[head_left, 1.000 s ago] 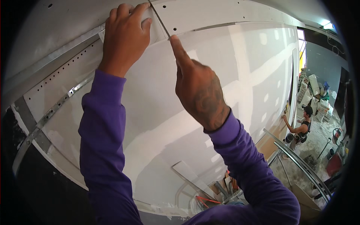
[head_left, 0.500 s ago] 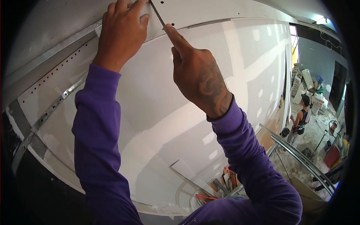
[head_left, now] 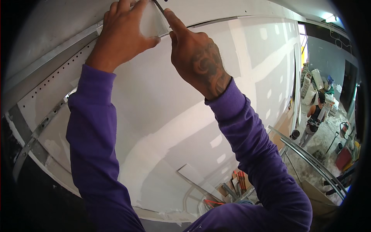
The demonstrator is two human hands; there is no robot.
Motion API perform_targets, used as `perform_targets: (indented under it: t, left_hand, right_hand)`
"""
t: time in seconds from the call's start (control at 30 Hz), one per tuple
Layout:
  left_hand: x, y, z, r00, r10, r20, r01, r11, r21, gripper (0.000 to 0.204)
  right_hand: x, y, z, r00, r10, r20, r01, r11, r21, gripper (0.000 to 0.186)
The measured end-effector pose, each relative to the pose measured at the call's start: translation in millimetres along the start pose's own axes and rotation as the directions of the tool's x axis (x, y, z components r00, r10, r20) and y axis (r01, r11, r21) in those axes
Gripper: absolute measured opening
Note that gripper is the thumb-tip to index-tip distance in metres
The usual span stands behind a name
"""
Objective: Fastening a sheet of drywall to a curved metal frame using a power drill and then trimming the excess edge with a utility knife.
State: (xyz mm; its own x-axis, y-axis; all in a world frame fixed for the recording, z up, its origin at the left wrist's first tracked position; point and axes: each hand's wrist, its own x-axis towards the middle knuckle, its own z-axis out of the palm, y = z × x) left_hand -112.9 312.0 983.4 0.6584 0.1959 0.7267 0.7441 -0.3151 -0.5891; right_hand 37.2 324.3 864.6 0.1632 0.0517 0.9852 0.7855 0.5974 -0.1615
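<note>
My left hand [head_left: 121,34] is raised to the white board [head_left: 208,8] at the top, fingers apart and bent over a small board piece [head_left: 151,24], its thumb at that piece's lower edge. My right hand [head_left: 197,58] is closed around a thin dark blade tool [head_left: 159,5], index finger stretched along it, beside that piece's right edge. The blade's handle is hidden in my fist. Below both hands stretches a jointed plasterboard wall [head_left: 181,116].
Metal rails [head_left: 34,137] run along the left. At the right, a co-worker [head_left: 316,118] stands among sacks [head_left: 317,79], buckets [head_left: 295,134] and cables. Long metal channels [head_left: 313,158] slope beside my right arm, and offcuts [head_left: 239,181] lean low at the wall.
My right hand has moved up and left with the blade. My left hand has shifted left and its thumb has dropped. The co-worker has turned away from the wall.
</note>
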Motion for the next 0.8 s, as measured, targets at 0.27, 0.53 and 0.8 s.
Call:
perform_targets:
  t: [0.27,0.53,0.8]
  left_hand:
    - [1,-4,12,0.978,0.074,-0.196,-0.079,0.997,-0.021,0.085]
    - [-1,-3,10,0.979,0.078,-0.191,-0.082,0.997,-0.012,0.085]
    - [-1,-2,10,0.978,0.074,-0.194,-0.082,0.996,-0.031,0.083]
  right_hand:
    - [-9,-11,-7,0.996,0.078,0.036,-0.075,0.995,-0.069,0.052]
    - [-10,-6,-4,0.995,0.078,0.057,-0.076,0.996,-0.043,0.052]
    - [-14,-6,-9,0.995,0.064,0.077,-0.062,0.998,-0.025,0.051]
